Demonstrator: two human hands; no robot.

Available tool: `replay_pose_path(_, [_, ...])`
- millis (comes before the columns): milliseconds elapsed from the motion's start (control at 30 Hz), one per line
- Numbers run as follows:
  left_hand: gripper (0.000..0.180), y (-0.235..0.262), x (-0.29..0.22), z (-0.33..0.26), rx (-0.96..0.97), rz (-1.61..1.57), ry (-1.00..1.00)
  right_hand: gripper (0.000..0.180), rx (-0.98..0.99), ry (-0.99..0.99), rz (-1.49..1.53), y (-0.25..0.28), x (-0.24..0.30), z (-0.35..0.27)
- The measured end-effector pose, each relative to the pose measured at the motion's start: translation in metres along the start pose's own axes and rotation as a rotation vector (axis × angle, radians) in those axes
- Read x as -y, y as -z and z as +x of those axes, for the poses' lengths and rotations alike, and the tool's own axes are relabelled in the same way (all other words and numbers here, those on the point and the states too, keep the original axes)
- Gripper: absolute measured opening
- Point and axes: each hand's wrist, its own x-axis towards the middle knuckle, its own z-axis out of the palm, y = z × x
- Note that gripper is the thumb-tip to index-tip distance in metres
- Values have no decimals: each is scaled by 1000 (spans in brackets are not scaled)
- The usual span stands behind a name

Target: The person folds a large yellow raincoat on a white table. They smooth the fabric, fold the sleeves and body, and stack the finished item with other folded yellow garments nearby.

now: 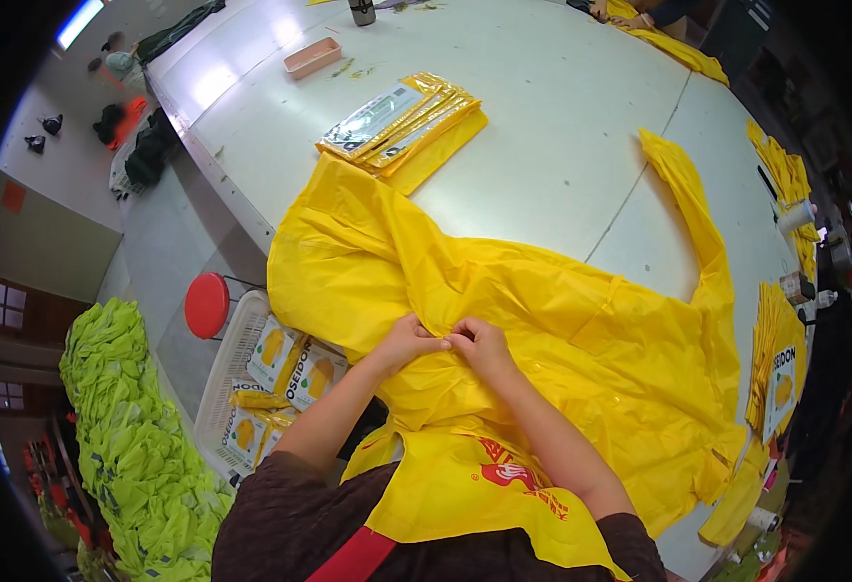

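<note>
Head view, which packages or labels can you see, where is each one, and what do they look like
Flat packets: fanned stack on the table beyond the yellow raincoat; long, clear and silvery fronts, yellow edges.
Packed bags: in a white basket left of the table; rectangular, yellow and white.
Stacked packets: right table edge; yellow pile, top one white-fronted.
Printed mark: red, on the yellow apron near the person's chest.

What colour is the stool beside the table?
Red: the round stool seat, clearest in the head view, left of the white basket.

A single head-worn fisheye looks steeply down, close over the table (562,116), its rim probably vignetted.
</note>
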Motion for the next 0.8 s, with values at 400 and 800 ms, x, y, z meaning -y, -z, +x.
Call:
replay_pose_path(400, [35, -4, -2, 3, 15, 66, 43, 14, 119, 48, 83, 12, -15, -3])
replay_pose_path(800, [38, 50, -188, 75, -597, 1245, -450, 25, -422, 406, -734, 52, -44, -43])
